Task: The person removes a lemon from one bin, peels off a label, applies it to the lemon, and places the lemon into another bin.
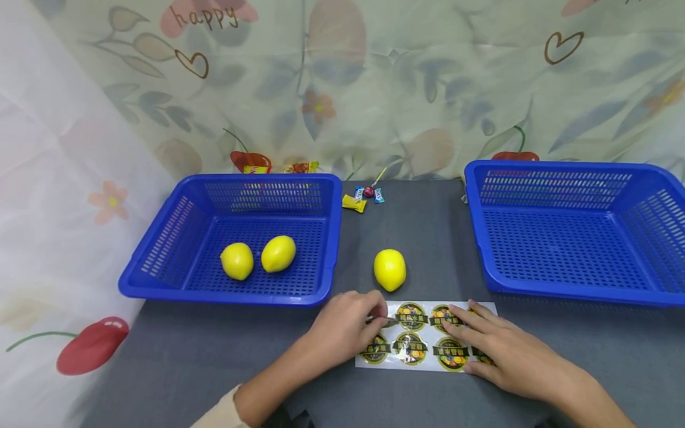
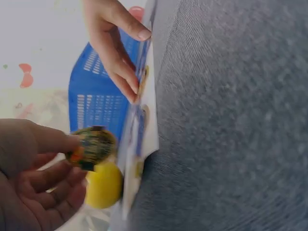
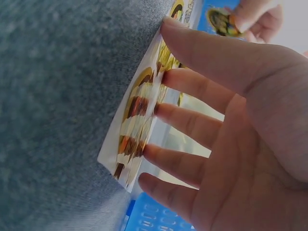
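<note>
A white sheet of round black-and-gold stickers point(image 1: 383, 359) lies on the grey table. My left hand point(image 1: 350, 324) pinches one round sticker point(image 2: 94, 147) between thumb and forefinger, lifted off the sheet as the left wrist view shows. On the sheet's right end my right hand point(image 1: 508, 353) rests with fingers spread, its fingertips point(image 3: 166, 76) touching the surface. Just behind the sheet stands a yellow lemon point(image 1: 390, 270), apart from both hands. Two more lemons, one left point(image 1: 237, 261) and one right point(image 1: 278, 254), lie in the left blue basket point(image 1: 225, 299).
Another blue basket point(image 1: 583, 292) stands to the right, with no fruit visible in it. Several small wrapped candies point(image 1: 354, 204) and a lollipop point(image 1: 368, 191) lie at the back between the baskets. A patterned curtain point(image 1: 396, 89) closes off the rear.
</note>
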{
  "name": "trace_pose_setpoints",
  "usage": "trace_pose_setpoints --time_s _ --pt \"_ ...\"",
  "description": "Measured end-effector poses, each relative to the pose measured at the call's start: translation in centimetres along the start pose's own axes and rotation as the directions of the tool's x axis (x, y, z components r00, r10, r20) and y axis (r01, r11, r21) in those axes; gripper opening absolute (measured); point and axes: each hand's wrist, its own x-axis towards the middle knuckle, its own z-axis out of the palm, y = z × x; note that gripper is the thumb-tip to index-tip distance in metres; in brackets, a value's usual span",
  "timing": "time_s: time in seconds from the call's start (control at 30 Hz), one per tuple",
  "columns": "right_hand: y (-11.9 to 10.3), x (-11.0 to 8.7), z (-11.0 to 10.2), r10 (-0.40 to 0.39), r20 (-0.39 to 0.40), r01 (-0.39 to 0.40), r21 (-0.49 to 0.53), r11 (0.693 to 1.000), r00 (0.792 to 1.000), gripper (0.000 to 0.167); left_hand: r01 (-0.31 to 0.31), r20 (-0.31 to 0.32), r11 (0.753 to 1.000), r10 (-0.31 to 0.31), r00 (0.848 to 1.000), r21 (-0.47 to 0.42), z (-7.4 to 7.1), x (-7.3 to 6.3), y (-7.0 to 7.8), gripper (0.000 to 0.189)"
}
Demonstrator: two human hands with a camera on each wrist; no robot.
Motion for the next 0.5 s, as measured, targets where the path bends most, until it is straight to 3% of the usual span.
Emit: trace_pose_setpoints --time_s 0.07,0.13,0.27,0.37,0.5 --pt "0.0 0.1 -0.1 0.007 -0.003 -0.007 -0.001 1.0 1.0 0.065 0.003 -0.055 0.992 -0.01 0.998 -0.125 0.2 0.3 -0.1 0.009" --pt "0.0 0.2 -0.2 0.015 -0.005 -0.015 -0.003 1.0 1.0 0.065 0.002 -0.116 0.963 -0.034 0.993 -0.271 0.6 0.8 -0.3 0.008" --pt "-0.2 0.5 -0.4 0.015 0.001 -0.015 -0.006 1.0 1.0 0.065 0.007 -0.196 0.862 -0.123 0.973 -0.507 1.8 1.5 -0.9 0.009" --pt "-0.3 1.0 -0.9 0.012 0.023 -0.013 0.004 1.0 1.0 0.065 0.009 -0.239 0.808 -0.185 0.953 -0.589 2.2 2.4 -0.9 0.012" --pt "-0.8 2.2 -2.1 0.012 0.039 -0.012 0.007 1.0 0.999 0.06 -0.02 -0.313 0.779 -0.228 0.922 -0.627 2.0 3.9 -0.7 0.016"
